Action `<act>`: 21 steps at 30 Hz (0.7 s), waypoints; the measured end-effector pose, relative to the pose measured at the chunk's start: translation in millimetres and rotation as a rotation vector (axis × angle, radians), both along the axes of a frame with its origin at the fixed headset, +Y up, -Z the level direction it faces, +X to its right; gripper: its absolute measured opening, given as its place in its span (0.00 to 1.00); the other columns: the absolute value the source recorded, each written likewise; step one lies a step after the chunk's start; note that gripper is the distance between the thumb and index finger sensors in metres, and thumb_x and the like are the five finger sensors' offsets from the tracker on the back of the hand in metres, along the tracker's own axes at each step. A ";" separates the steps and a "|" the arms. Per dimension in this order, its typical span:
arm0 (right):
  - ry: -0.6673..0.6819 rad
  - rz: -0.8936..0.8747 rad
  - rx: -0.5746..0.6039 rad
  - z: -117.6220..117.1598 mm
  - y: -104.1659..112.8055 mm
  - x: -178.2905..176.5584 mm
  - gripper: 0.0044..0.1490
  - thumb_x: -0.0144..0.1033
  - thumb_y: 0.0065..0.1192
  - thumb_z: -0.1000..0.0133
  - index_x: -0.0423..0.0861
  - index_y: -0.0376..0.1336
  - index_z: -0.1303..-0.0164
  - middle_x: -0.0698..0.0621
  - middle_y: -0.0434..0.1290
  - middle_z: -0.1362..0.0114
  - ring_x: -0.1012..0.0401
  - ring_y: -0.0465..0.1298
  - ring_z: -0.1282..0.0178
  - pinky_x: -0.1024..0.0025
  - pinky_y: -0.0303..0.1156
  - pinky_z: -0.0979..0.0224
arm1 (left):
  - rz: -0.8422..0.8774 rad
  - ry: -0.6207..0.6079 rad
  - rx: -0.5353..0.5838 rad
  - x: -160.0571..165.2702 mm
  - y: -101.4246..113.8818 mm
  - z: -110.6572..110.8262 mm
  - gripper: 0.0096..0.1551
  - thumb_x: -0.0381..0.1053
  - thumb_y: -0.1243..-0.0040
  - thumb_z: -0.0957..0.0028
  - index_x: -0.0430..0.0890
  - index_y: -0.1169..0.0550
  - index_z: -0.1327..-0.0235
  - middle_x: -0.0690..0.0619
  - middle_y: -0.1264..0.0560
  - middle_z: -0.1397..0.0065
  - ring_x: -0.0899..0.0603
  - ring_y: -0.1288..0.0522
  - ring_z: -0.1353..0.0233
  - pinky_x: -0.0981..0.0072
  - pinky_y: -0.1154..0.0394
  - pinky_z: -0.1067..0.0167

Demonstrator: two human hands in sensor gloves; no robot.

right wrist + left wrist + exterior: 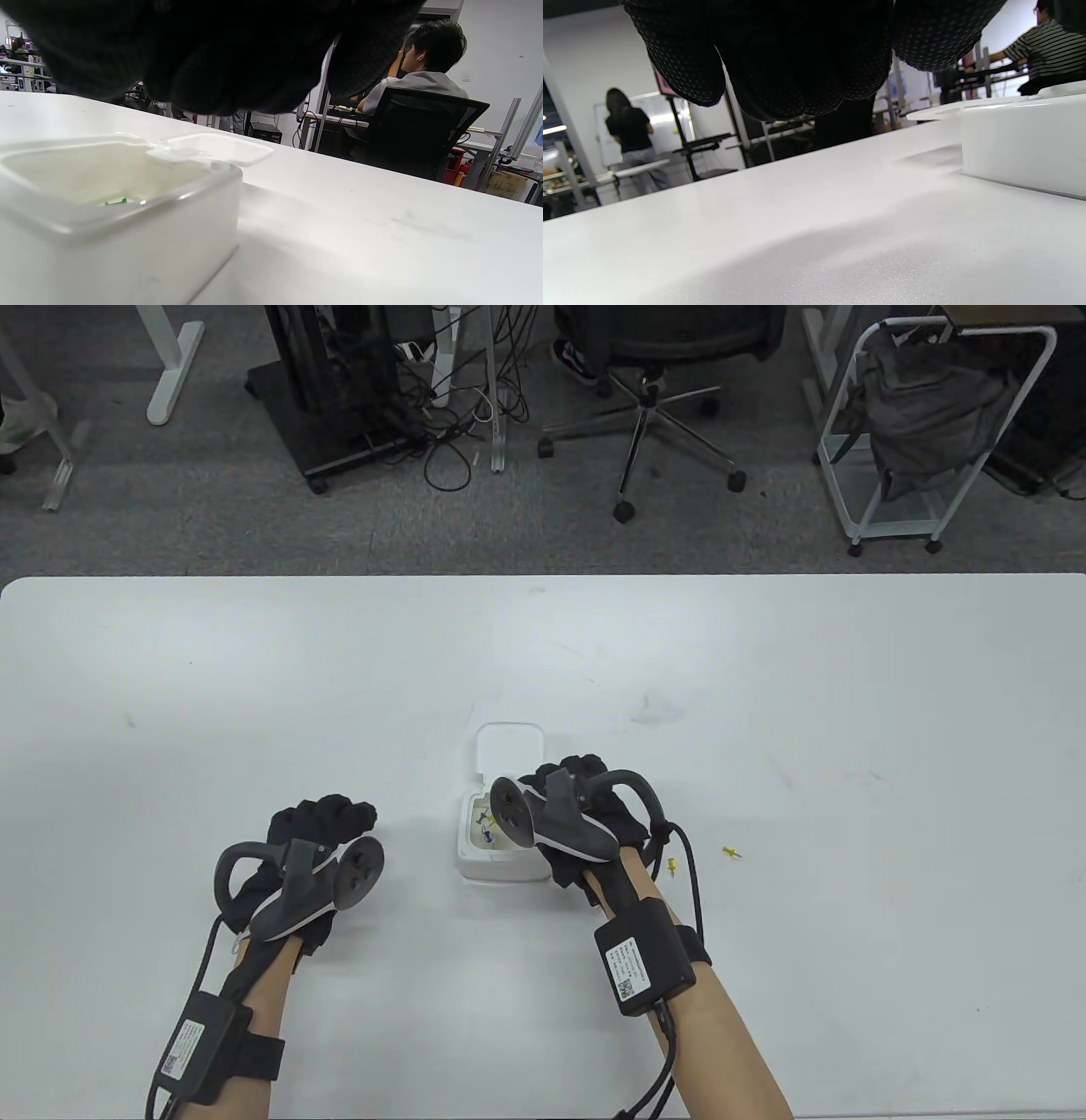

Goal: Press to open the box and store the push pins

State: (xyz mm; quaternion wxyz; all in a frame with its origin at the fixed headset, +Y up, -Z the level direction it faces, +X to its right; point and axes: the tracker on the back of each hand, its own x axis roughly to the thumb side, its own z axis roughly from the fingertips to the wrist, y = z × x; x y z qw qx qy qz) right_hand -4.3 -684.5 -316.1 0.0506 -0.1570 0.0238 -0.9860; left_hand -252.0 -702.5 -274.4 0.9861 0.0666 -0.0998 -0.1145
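Table view: left hand (318,836) curled loosely on the tabletop (254,687), right hand (585,806), grip not discernible, over the open box (501,848) already holding several push pins (488,827); two yellow pins (731,853) beside its wrist remain unstored.

1 white box (501,861), lid (507,747) open. 2 yellow push pins loose on table (543,645): one (731,853), other (671,866). Inside box at least 3 pins (487,824), exact count unclear. 2 gloved hands: left hand (318,836), right hand (585,806).
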 end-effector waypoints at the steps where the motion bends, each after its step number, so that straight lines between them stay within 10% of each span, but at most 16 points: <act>1: 0.000 -0.002 0.000 1.9 -0.3 2.3 0.31 0.55 0.65 0.60 0.59 0.67 0.46 0.61 0.79 0.42 0.57 0.80 0.39 0.45 0.70 0.22 | -0.001 0.000 0.000 0.0 -0.1 0.0 0.28 0.63 0.47 0.46 0.58 0.25 0.32 0.58 0.23 0.27 0.47 0.19 0.33 0.47 0.24 0.27; 21: 0.024 0.134 -0.067 42.4 -53.0 55.4 0.32 0.55 0.69 0.62 0.63 0.66 0.46 0.64 0.79 0.40 0.59 0.80 0.36 0.45 0.70 0.22 | -0.002 0.000 -0.022 0.6 -1.8 -0.4 0.28 0.63 0.47 0.46 0.59 0.25 0.32 0.58 0.23 0.27 0.47 0.19 0.33 0.47 0.24 0.27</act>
